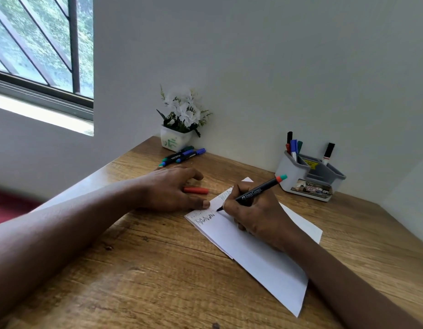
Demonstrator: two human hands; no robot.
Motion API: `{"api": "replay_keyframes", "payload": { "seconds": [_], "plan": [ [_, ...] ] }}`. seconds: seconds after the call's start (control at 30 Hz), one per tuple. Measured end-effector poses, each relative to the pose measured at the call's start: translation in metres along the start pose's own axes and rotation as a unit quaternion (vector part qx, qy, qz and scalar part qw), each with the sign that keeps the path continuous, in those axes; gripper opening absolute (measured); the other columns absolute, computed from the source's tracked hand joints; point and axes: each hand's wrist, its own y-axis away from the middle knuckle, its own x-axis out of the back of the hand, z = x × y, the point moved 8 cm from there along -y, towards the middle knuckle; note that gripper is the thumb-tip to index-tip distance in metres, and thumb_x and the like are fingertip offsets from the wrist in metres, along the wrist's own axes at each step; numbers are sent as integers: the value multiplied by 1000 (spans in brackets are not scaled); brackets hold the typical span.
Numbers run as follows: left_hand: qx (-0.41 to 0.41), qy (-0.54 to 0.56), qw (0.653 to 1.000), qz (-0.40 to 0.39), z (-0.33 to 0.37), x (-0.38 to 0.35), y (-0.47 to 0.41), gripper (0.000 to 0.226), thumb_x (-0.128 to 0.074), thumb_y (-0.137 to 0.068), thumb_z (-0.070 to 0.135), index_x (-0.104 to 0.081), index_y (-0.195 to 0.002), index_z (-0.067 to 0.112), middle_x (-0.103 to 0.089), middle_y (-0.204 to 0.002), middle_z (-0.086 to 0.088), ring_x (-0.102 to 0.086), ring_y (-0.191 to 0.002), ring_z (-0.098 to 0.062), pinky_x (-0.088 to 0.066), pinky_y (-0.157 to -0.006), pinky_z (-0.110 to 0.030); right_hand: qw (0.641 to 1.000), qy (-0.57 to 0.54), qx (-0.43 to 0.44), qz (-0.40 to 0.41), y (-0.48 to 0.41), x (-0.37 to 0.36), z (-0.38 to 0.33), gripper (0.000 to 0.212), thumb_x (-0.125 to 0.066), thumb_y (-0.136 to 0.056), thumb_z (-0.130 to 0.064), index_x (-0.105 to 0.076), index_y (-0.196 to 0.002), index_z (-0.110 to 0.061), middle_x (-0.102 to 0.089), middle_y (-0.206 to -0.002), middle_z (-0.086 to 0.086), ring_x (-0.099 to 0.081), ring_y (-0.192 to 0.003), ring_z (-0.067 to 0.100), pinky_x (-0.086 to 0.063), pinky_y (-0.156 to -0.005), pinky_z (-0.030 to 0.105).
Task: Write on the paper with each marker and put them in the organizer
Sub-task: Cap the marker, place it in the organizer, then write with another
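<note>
A white sheet of paper (258, 252) lies slanted on the wooden desk, with some handwriting near its far left end. My right hand (255, 217) grips a black marker (255, 192) with an orange-and-teal end, its tip touching the paper. My left hand (175, 188) rests flat on the desk, its thumb pressing the paper's edge. A red cap (196, 190) lies partly under its fingers. Three capped markers (182, 156) lie beside the flower pot. The grey organizer (308, 176) at the back right holds several markers upright.
A white pot of artificial flowers (179, 124) stands in the back corner of the desk (158, 269). Walls close the desk at the back and right. A barred window (39, 43) is at the upper left.
</note>
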Motion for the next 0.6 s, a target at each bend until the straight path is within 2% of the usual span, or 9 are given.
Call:
{"api": "replay_keyframes", "payload": {
  "seconds": [0.1, 0.23, 0.37, 0.6],
  "plan": [
    [0, 0, 1000, -1, -1, 0, 0, 78, -65, -82, 70, -39, -149, 39, -43, -155, 7, -44, -137, -16, -40, -114, -42, 1000, -16, -13, 15, -1, 3, 3, 20, -73, -87, -11, -62, -84, 5, -60, -58, 6, -55, -48, 14, -46, -45, 22],
    [-4, 2, 1000, -4, 0, 0, 0, 77, -65, -83, 69, -39, -149, 39, -44, -155, 7, -45, -137, -16, -41, -113, -42, 1000, -20, -16, 5, 0, 0, 2, 16, -73, -87, -9, -65, -87, 5, -60, -58, 6, -54, -48, 11, -47, -47, 22],
    [-6, -1, 1000, -4, 2, 0, 0, 77, -64, -83, 69, -40, -149, 38, -45, -154, 7, -46, -135, -15, -42, -112, -41, 999, -40, -29, 17, 0, 3, 5, 19, -72, -88, -11, -63, -85, 5, -61, -58, 8, -55, -48, 15, -45, -44, 21],
    [-3, 2, 1000, -4, -1, 0, -1, 76, -65, -83, 70, -41, -148, 40, -45, -154, 8, -45, -136, -15, -42, -113, -42, 998, -22, -25, 50, -2, 4, 7, 16, -74, -85, -14, -64, -74, -9, -60, -56, -1, -54, -49, 10, -48, -52, 27]
  ]
}}
